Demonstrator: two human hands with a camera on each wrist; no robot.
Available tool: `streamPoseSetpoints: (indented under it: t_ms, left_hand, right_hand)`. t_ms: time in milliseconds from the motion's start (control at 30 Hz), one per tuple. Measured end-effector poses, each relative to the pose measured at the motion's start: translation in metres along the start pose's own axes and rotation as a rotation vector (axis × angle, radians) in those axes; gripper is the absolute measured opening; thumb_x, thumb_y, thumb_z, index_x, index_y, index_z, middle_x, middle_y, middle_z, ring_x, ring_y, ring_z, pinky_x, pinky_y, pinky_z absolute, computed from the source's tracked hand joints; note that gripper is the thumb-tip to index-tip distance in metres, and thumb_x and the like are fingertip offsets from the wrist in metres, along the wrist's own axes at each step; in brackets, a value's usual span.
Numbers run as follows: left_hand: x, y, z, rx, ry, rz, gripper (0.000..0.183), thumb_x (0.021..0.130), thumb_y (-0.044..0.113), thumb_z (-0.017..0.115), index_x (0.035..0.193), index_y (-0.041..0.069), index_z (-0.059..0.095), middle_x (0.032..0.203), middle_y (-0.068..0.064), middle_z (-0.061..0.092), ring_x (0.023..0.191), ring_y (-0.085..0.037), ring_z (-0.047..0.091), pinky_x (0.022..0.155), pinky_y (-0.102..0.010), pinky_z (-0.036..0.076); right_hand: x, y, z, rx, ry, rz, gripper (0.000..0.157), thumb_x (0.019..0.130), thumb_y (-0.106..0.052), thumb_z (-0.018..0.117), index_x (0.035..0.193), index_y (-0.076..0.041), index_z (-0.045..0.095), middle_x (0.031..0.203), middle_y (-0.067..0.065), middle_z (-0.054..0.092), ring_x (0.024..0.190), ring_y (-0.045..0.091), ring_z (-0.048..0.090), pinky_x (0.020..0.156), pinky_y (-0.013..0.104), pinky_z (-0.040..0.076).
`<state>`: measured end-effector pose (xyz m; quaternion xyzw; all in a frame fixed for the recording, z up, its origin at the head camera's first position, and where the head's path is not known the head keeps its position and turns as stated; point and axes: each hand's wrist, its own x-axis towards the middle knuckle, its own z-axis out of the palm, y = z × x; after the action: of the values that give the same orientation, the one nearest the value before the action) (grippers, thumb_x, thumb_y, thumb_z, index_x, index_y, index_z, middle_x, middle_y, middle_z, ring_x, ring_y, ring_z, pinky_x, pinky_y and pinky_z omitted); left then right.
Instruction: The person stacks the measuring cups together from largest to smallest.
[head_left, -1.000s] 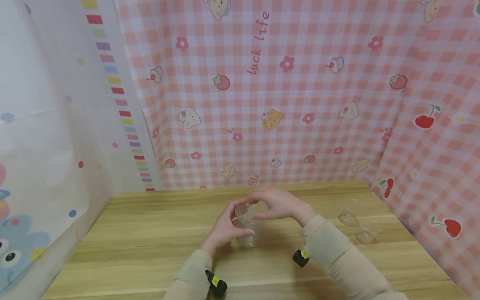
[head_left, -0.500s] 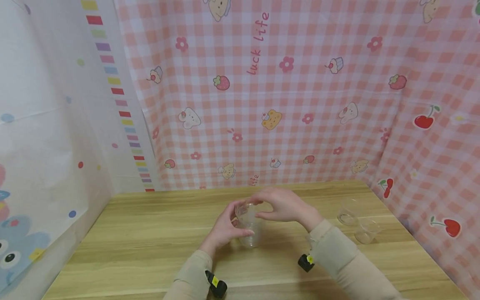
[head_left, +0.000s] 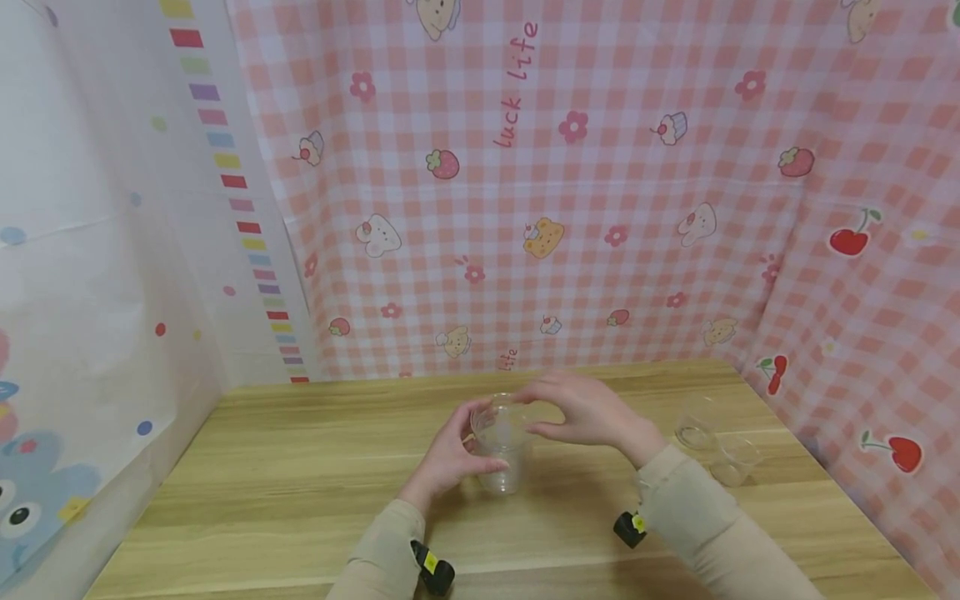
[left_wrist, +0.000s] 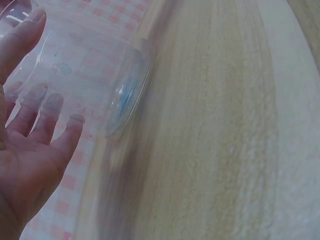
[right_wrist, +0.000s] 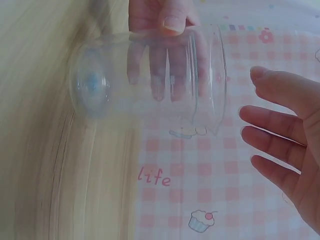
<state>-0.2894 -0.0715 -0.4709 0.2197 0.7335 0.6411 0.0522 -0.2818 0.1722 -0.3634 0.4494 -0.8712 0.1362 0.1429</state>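
Note:
Near the middle of the wooden table stands a clear plastic cup (head_left: 506, 477), upright, with a second one nested in it; two rims show in the right wrist view. My left hand (head_left: 448, 458) grips the nested cups (right_wrist: 117, 107) from the left side, thumb in front and fingers behind. In the left wrist view the fingertips show through the clear wall (left_wrist: 92, 60). My right hand (head_left: 588, 412) is just right of the rim, fingers bent loosely, holding nothing. The right wrist view shows a gap between its fingertips (right_wrist: 250, 116) and the rim.
Two more clear cups stand close together at the table's right side, a farther cup (head_left: 693, 435) and a nearer cup (head_left: 733, 468). A pink checked cloth (head_left: 480, 217) hangs behind the table (head_left: 300, 467), and cloths hang at both sides.
My right hand has drawn back to the right from the cups' rim, which now shows free of its fingers. The left hand and the cups have stayed in place.

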Motion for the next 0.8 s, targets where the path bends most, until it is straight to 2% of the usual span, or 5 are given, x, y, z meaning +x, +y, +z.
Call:
streamPoseSetpoints:
  t_ms: [433, 600, 800]
  left_hand:
    - [-0.001, 0.001, 0.001, -0.005, -0.002, 0.013, 0.092, 0.070, 0.001, 0.088, 0.147, 0.008, 0.040, 0.147, -0.016, 0.046, 0.136, -0.037, 0.042, 0.111, -0.051, 0.035]
    - [-0.001, 0.002, 0.001, -0.001, 0.007, -0.010, 0.092, 0.069, 0.001, 0.089, 0.146, 0.010, 0.041, 0.147, -0.013, 0.047, 0.137, -0.034, 0.041, 0.112, -0.049, 0.034]
    - [0.000, 0.001, 0.000, 0.009, 0.009, 0.002, 0.092, 0.069, 0.001, 0.089, 0.147, 0.010, 0.041, 0.147, -0.014, 0.047, 0.136, -0.035, 0.042, 0.112, -0.049, 0.035]
  right_hand:
    - [-0.023, 0.011, -0.004, -0.020, 0.010, 0.018, 0.041, 0.085, -0.025, 0.079, 0.122, -0.012, 0.068, 0.120, 0.002, 0.068, 0.111, 0.022, 0.062, 0.091, 0.044, 0.054]
    - [-0.032, 0.015, -0.005, -0.023, -0.004, 0.029, 0.043, 0.084, -0.024, 0.080, 0.123, -0.011, 0.067, 0.121, 0.004, 0.067, 0.113, 0.024, 0.061, 0.095, 0.046, 0.052]
    - [-0.042, 0.022, -0.007, -0.045, -0.015, 0.040, 0.045, 0.085, -0.027, 0.080, 0.125, -0.011, 0.066, 0.123, 0.005, 0.066, 0.115, 0.026, 0.059, 0.097, 0.048, 0.050]
